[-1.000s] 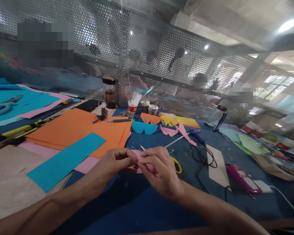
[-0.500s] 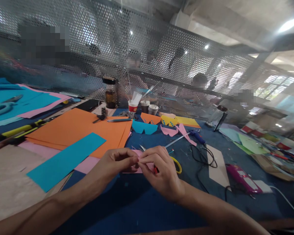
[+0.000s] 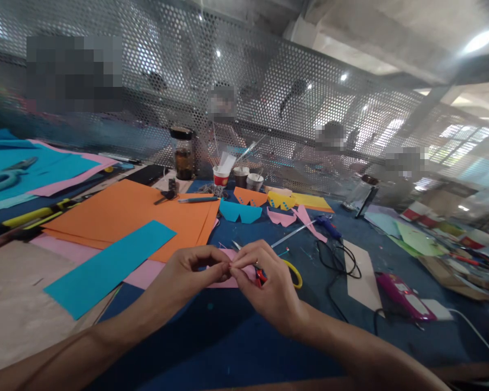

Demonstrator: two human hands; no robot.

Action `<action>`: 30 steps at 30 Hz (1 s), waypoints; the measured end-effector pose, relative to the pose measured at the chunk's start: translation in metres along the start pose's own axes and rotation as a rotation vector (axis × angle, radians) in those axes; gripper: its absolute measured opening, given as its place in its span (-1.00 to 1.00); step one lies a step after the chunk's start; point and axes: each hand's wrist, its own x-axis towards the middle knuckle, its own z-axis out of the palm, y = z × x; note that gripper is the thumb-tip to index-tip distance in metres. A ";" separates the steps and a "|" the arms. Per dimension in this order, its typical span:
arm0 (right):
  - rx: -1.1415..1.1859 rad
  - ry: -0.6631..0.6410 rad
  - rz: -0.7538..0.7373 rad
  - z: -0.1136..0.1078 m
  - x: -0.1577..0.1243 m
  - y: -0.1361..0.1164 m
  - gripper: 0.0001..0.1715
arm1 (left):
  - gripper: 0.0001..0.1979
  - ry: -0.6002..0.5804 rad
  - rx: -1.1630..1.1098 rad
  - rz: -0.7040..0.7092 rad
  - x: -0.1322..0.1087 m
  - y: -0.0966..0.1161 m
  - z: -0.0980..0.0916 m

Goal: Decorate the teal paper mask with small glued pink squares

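My left hand point(image 3: 198, 269) and my right hand point(image 3: 267, 282) meet fingertip to fingertip over the blue table, both pinched. Whatever sits between the fingertips is too small to make out. Beneath them lies a piece of pink paper point(image 3: 232, 281), partly covered by my fingers. Scissors with a yellow and red handle point(image 3: 296, 274) lie just behind my right hand, which hides part of them. Beyond the hands are cut paper shapes with notched edges: a blue one point(image 3: 241, 213), an orange one point(image 3: 249, 196), a yellow one point(image 3: 281, 200) and a pink one point(image 3: 281, 218).
Orange sheets point(image 3: 126, 212) and a blue paper strip point(image 3: 112, 270) lie to the left, near a yellow cutter point(image 3: 32, 216). A glue gun point(image 3: 328, 227) with a looped black cord and a magenta device point(image 3: 405, 296) are rightward. Paper cups point(image 3: 221, 177) and a jar point(image 3: 183, 157) stand by the mesh screen.
The fingers of my right hand have shifted slightly and lifted a little, showing more of the pink paper and the red part of the scissors. Both hands stay together in the same place.
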 end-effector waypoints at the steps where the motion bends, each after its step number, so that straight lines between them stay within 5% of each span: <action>1: 0.005 0.001 0.003 0.000 0.000 0.000 -0.86 | -0.82 -0.002 0.016 0.008 0.000 -0.001 0.000; 30: 0.111 -0.007 0.159 0.000 0.004 -0.004 -0.85 | -0.86 0.022 0.192 0.098 -0.008 0.007 0.003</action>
